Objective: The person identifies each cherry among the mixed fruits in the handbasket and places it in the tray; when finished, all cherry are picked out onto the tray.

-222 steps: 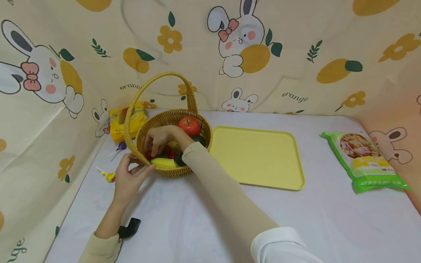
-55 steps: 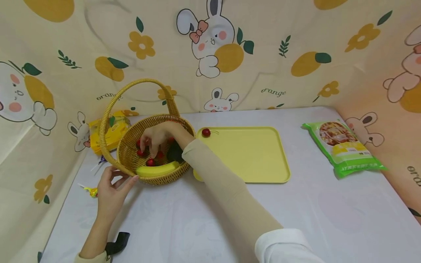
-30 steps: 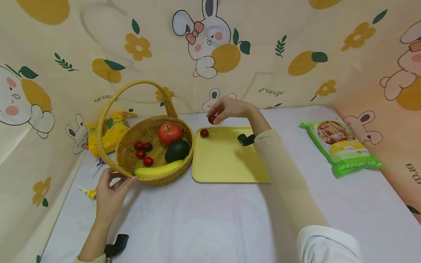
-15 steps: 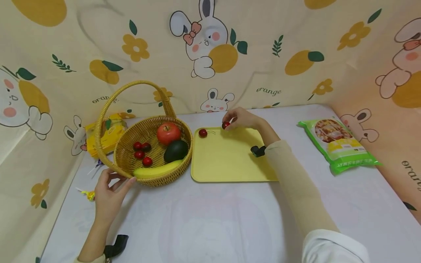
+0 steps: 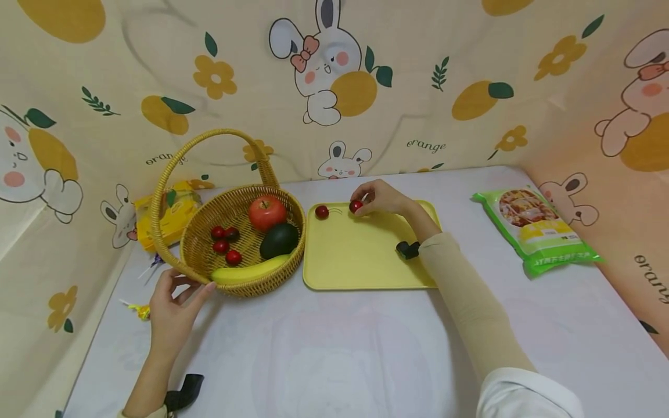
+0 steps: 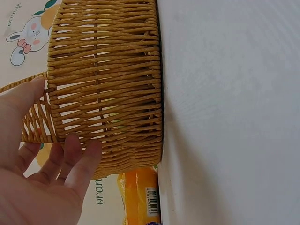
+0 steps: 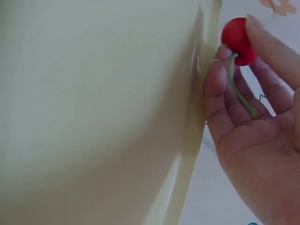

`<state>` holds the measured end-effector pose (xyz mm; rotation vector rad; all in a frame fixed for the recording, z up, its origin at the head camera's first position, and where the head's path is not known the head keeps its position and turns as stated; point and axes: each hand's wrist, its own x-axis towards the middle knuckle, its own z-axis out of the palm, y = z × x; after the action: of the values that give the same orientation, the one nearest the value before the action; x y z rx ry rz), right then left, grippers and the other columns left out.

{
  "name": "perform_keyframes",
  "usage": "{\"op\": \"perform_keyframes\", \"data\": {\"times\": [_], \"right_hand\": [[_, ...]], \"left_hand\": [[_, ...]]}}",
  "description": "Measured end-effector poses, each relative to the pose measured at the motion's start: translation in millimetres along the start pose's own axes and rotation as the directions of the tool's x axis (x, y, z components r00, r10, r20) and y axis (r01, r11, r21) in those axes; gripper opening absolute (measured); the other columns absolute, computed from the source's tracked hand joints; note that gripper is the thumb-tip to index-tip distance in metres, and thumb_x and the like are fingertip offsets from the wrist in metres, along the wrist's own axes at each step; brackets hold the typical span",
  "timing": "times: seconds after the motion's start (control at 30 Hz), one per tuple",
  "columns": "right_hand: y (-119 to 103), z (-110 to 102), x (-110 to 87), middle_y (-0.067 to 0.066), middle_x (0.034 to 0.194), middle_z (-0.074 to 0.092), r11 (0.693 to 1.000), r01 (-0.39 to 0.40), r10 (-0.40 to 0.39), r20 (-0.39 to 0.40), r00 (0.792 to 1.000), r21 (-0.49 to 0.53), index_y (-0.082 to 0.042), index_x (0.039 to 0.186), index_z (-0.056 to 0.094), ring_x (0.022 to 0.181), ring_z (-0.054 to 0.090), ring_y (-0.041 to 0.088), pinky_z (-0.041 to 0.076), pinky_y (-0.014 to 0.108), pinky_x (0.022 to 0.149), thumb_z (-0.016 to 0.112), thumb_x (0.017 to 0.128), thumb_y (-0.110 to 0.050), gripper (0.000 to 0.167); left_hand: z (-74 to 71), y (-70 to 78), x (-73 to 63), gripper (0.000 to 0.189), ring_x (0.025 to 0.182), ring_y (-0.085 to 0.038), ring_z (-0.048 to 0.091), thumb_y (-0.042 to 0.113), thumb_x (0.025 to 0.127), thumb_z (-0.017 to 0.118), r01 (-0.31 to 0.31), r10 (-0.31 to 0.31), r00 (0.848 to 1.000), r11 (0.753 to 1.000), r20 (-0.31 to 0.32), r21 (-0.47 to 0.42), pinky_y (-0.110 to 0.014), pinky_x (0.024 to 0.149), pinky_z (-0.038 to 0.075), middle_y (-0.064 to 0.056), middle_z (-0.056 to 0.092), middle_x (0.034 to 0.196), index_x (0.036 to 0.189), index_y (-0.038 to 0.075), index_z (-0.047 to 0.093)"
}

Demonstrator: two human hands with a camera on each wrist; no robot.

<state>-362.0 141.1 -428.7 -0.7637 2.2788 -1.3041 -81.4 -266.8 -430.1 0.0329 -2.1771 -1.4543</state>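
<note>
Fingers (image 7: 276, 54) of right hand (image 5: 385, 198) pinch a cherry (image 7: 238, 40) near the far rim of the tray (image 5: 360, 258); likely light, slippery; grip its sides

On your counter (image 5: 324, 348), the basket (image 5: 263, 285) holding cherries (image 5: 233, 257) stands left of the tray (image 5: 355, 261), the bag (image 5: 538, 229) right.

Head view faces forward and down over the table (image 5: 334, 354). Both wrist views sit close: the left, turned sideways, shares the basket (image 6: 108, 70) with it; the right, the tray (image 5: 360, 261).
</note>
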Motion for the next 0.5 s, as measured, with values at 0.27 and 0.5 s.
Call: {"op": "perform_keyframes", "data": {"times": [0.27,0.5], "right_hand": [[3.2,2.1,1.4,0.017,0.109,0.067,0.995,0.020,-0.020,-0.001,1.000,-0.099,0.005,0.113,0.070,0.082,0.063,0.019,0.056,0.020,0.066,0.080,0.082,-0.001,0.034],[2.8,5.4,4.0,0.016,0.110,0.066,0.980,0.026,-0.029,-0.009,1.000,-0.196,0.003,0.113,0.071,0.084,0.062,0.022,0.054,0.021,0.072,0.081,0.081,-0.002,0.034]], "left_hand": [[-0.6,-0.5,0.8,0.048,0.096,-0.015,0.058,-0.017,0.076,0.077,-0.004,0.004,1.000,1.000,0.005,0.009,-0.015,0.085,0.057,-0.005,0.056,0.107,0.118,-0.010,0.054],[-0.2,-1.0,0.3,0.049,0.096,-0.015,0.059,-0.017,0.076,0.077,0.006,-0.006,1.000,1.000,-0.002,0.012,-0.014,0.084,0.057,-0.005,0.056,0.107,0.118,-0.010,0.053]]}}
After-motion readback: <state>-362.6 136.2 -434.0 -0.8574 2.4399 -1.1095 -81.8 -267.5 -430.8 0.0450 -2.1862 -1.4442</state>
